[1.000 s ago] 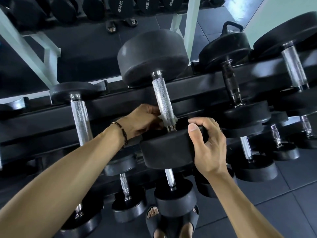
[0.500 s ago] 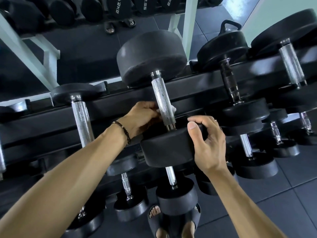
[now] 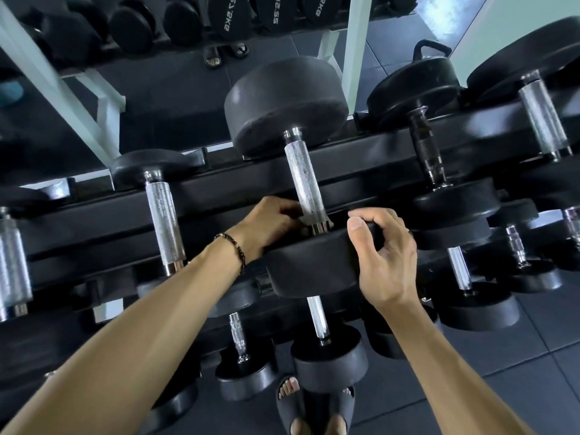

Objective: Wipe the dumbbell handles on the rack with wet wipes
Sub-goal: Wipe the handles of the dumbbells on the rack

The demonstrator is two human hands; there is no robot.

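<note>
Hands work the centre dumbbell (image 3: pixel 301 189) on the rack (image 3: pixel 219 196): left hand (image 3: pixel 273 219) pinches a wet wipe (image 3: pixel 306 218) at the handle's near end, right hand (image 3: pixel 384 255) grips its near head. Loosening that brace could let the dumbbell roll under the wiping.

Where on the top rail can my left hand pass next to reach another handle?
Bare rail lies between the left silver handle and the centre handle, where the left hand grips low. Right of centre it is crowded: the right hand holds the near head, beside the dark-handled dumbbell.
</note>
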